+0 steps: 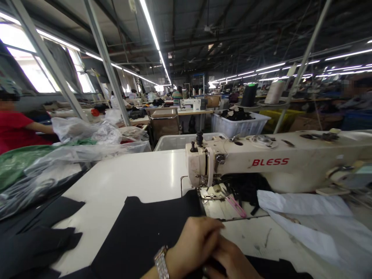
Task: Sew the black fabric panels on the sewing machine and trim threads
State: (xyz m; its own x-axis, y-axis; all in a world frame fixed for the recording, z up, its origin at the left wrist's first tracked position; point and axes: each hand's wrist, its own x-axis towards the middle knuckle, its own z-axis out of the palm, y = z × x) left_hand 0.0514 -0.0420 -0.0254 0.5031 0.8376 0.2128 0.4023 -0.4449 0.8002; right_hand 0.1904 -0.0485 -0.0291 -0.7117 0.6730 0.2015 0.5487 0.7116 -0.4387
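A large black fabric piece (145, 224) lies on the white table in front of me, its far edge reaching the needle area of the sewing machine (232, 162). My left hand (196, 240), with a metal watch on its wrist, is closed at the right-hand edge of this fabric. Pressed against it, my right hand (232, 257) is also closed, with black fabric showing between and below the two hands. Some fingertips are hidden. Scissors with pink handles (236, 205) rest on the machine bed just beyond my hands.
More dark fabric pieces (37, 240) and plastic-wrapped bundles (72, 155) lie on the left. White sheet material (308, 217) sits at the right. Behind the table stand a white crate (238, 122) and thread cones (274, 93). A person in red (20, 126) is at far left.
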